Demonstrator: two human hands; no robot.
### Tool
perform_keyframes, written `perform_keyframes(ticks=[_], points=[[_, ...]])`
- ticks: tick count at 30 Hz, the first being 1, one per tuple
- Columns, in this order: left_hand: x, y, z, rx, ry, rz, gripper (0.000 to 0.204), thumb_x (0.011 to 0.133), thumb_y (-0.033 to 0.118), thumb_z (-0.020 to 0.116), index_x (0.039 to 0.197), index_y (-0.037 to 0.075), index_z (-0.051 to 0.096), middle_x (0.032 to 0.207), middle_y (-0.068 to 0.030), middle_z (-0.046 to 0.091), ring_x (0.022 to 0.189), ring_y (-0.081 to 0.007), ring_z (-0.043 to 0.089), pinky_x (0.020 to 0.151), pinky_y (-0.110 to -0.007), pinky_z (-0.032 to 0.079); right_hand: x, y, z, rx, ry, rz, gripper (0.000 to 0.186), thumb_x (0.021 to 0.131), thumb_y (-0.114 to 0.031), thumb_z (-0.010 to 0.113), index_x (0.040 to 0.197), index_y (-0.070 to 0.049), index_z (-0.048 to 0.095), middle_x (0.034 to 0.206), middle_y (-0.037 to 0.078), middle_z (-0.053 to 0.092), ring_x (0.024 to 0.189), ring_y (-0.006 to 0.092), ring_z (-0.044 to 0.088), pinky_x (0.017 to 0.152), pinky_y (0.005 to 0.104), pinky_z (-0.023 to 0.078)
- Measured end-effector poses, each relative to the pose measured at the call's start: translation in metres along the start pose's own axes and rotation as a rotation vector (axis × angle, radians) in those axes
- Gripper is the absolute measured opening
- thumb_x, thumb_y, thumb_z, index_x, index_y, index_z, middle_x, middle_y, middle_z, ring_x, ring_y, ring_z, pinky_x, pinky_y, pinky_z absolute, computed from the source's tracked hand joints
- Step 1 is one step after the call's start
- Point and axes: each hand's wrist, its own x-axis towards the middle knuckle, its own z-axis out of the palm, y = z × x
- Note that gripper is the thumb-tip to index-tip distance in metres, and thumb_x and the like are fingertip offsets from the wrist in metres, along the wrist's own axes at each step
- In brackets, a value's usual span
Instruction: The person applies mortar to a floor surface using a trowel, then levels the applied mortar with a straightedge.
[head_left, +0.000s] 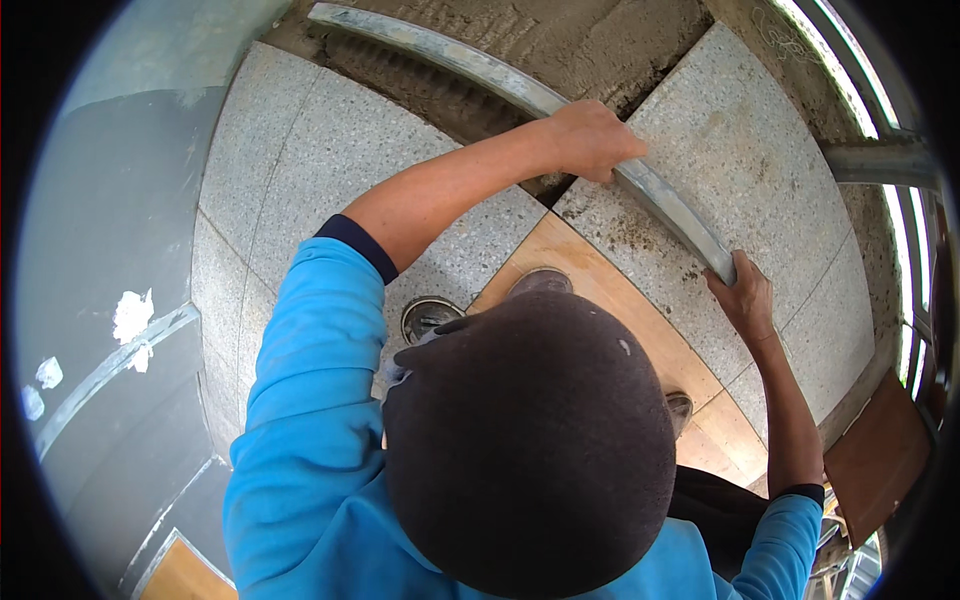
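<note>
1. Dark rounded headwear [530,440], nearest, fills lower middle. Blue top [320,370] around it, dark cuffs at both arms.
2. My right hand [745,300]: on near end of a long grey bar [675,205]. Thumb on one side, fingers on the other, pinching that end between them.
3. My left hand [592,140]: farther along the same bar, closer to the right-hand end than to the far one. Fingers curled over it, knuckles up; fingertips underneath hidden, can't tell how they sit.
4. Bar direction: long axis diagonal, near end lower right at my right hand, far end upper left, away from me. Looks bowed, lens bend.
5. Bar look: long, narrow, dull grey, pale scuffs and blotches, flat faces.
6. Bar location: near stretch over a speckled grey slab [735,120] with dirt crumbs, far stretch over a brown mortar bed [620,40]. Contact underneath: can't tell.
7. Left of the mortar: more speckled slabs [350,130], running to a grey wall [150,190] with white patches.
</note>
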Motion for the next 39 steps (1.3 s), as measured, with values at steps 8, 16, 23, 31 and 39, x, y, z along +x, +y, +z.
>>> perform_keyframes(ticks=[8, 16, 23, 31, 39], points=[[0.002, -0.001, -0.003, -0.022, -0.006, 0.016, 0.027, 0.074, 0.02, 0.08, 0.095, 0.009, 0.066, 0.083, -0.0122, 0.072, 0.084, -0.0362, 0.072, 0.07, -0.05, 0.055, 0.002, 0.001, -0.002, -0.02, -0.086, 0.1, 0.036, 0.083, -0.028, 0.079, 0.091, -0.004, 0.053, 0.076, 0.023, 0.064, 0.067, 0.0427, 0.065, 0.06, 0.0497, 0.051], [0.005, -0.005, 0.0, -0.054, 0.067, 0.007, 0.025, 0.072, 0.02, 0.08, 0.09, 0.011, 0.065, 0.081, -0.0123, 0.071, 0.081, -0.0372, 0.071, 0.069, -0.05, 0.054, 0.007, 0.001, -0.004, -0.014, 0.002, 0.019, 0.039, 0.084, -0.028, 0.08, 0.09, -0.002, 0.051, 0.075, 0.024, 0.063, 0.066, 0.0435, 0.064, 0.059, 0.0493, 0.05], [0.013, -0.004, -0.002, 0.004, 0.045, -0.02, 0.026, 0.073, 0.02, 0.079, 0.094, 0.011, 0.066, 0.083, -0.0111, 0.072, 0.085, -0.0356, 0.071, 0.071, -0.049, 0.055, 0.01, 0.009, -0.007, -0.06, -0.044, 0.047, 0.035, 0.084, -0.026, 0.079, 0.096, -0.004, 0.054, 0.078, 0.023, 0.065, 0.069, 0.0427, 0.066, 0.059, 0.0491, 0.052], [0.018, -0.006, -0.004, 0.013, -0.02, -0.057, 0.026, 0.075, 0.022, 0.079, 0.096, 0.011, 0.067, 0.084, -0.0118, 0.072, 0.086, -0.0347, 0.071, 0.072, -0.048, 0.056, 0.011, 0.014, -0.008, -0.032, -0.027, 0.036, 0.036, 0.084, -0.027, 0.079, 0.093, -0.004, 0.052, 0.077, 0.021, 0.065, 0.067, 0.0412, 0.065, 0.059, 0.0487, 0.052], [0.029, -0.013, 0.0, 0.066, 0.03, -0.049, 0.032, 0.075, 0.024, 0.081, 0.1, 0.011, 0.065, 0.088, -0.0129, 0.072, 0.089, -0.0347, 0.071, 0.073, -0.049, 0.056, 0.024, 0.019, -0.012, -0.053, 0.029, 0.007, 0.037, 0.085, -0.028, 0.079, 0.091, -0.004, 0.052, 0.076, 0.021, 0.065, 0.068, 0.0408, 0.065, 0.06, 0.0489, 0.052]])
